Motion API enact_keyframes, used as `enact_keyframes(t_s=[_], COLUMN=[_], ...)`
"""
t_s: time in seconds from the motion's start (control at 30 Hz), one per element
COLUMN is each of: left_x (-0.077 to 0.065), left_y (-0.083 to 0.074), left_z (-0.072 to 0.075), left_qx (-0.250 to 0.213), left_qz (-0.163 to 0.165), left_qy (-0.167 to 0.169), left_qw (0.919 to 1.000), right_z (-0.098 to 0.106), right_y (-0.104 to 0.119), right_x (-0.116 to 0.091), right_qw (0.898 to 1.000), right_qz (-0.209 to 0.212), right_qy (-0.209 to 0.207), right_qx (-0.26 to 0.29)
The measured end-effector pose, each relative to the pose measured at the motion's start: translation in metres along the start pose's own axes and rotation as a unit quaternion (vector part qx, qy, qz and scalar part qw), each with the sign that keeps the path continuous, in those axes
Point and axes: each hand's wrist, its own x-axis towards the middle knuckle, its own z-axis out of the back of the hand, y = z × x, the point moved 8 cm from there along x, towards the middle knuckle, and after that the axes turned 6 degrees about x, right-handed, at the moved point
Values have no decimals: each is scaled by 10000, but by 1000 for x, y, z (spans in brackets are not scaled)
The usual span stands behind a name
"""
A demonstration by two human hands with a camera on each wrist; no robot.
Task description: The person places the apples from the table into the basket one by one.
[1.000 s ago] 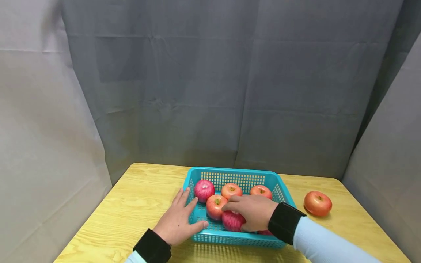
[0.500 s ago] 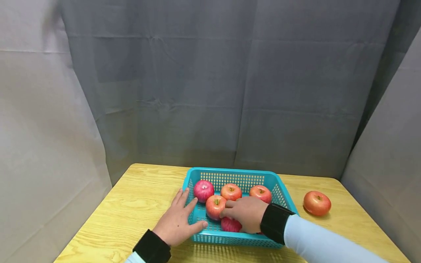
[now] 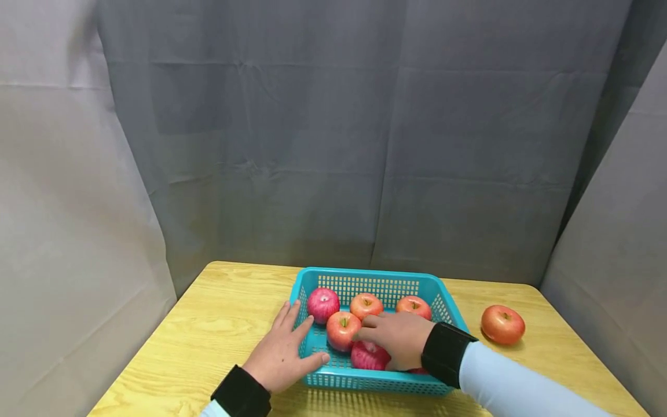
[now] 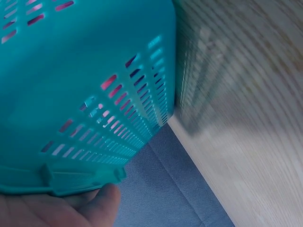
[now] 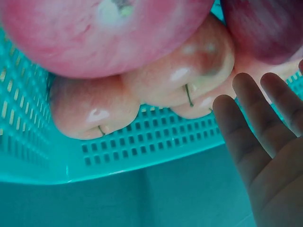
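A turquoise basket holds several apples, some orange-red and some deep pink. My left hand lies with spread fingers on the basket's left rim; in the left wrist view its fingertips touch the rim. Inside the basket, my right hand is over a deep-pink apple near the front, beside an orange-red apple. Its fingers look nearly straight in the right wrist view, apart from the large pink apple close to the camera. The hand partly hides another pink apple behind the wrist.
One orange-red apple sits on the wooden table, right of the basket. A grey cloth hangs behind the table, with pale cloths at both sides.
My right hand shifted slightly left and down over the front pink apple, then back to the right, uncovering more of it. The left hand stays on the rim.
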Motion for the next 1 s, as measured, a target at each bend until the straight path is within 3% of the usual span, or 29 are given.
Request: enact_keyframes(t_s=[0.4, 0.8, 1.0], left_x=[2, 2, 1], left_y=[-1, 2, 1], left_z=[3, 0, 0], left_qx=[54, 105, 64], left_qz=[-64, 34, -7], left_qy=[-85, -56, -63], left_qw=[9999, 9999, 10000], right_z=[24, 17, 23], right_y=[-40, -106, -130], right_x=[-28, -70, -96], right_qw=[9960, 9824, 9733], right_qz=[-797, -1679, -1959], right_qy=[-278, -362, -671], right_qx=[286, 741, 993])
